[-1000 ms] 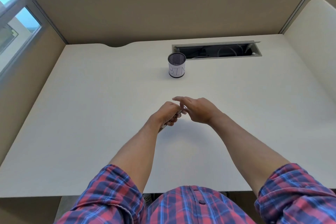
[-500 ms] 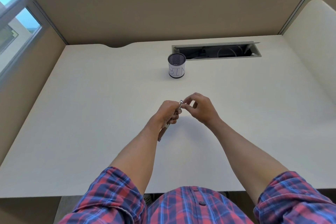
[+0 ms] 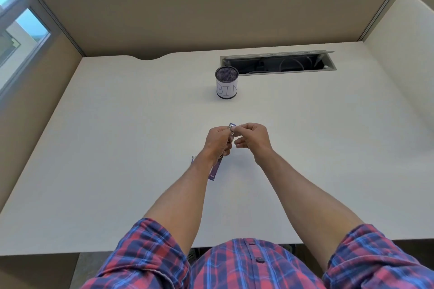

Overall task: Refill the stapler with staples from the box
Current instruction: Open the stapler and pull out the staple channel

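— Stapler [image 3: 216,168] gripped in left hand [image 3: 218,141], above desk [image 3: 117,148] centre, at 6 o'clock from mesh cup [image 3: 226,83]. Loaded already?
— Cannot tell. Right hand [image 3: 252,137] pinching its front tip [image 3: 231,127]; better to keep both steady, pull gently

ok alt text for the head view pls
Over a pale desk, the left hand grips a purple stapler while the right hand pinches at its top end. A mesh cup stands behind.

mesh cup [image 3: 226,83] labelled, seemingly, "bin"
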Tool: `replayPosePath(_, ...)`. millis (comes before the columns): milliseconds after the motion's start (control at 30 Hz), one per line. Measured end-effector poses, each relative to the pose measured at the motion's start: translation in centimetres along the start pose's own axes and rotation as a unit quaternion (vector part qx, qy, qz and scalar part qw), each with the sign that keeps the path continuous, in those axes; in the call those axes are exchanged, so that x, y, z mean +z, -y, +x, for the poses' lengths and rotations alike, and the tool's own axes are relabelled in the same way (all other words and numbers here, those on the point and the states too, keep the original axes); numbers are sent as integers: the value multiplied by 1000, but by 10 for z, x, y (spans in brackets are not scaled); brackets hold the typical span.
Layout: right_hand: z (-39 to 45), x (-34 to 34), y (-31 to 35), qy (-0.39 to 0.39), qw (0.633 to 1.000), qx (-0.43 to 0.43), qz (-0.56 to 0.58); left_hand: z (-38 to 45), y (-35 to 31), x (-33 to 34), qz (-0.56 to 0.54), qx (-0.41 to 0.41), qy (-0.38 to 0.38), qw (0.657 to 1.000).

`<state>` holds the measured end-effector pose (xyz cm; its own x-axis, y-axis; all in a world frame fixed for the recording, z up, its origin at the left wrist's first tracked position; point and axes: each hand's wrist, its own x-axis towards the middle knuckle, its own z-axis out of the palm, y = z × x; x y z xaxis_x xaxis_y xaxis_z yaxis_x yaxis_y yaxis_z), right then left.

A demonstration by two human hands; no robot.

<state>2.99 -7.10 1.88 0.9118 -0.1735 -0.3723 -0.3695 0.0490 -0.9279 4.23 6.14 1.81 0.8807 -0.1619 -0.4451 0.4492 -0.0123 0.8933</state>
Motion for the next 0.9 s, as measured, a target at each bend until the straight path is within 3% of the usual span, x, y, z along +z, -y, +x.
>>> replayPosePath(433,-4,4,5,31,995,16,89,-11,-9,-4,-104,3,39,994)
replayPosePath(667,-7,5,8,30,996,12,87,-9,-10,-4,-44,22,22,999)
replayPosePath(900,-5,10,5,-26,999,-42,6,-2,-3,2,104,97,-48,989)
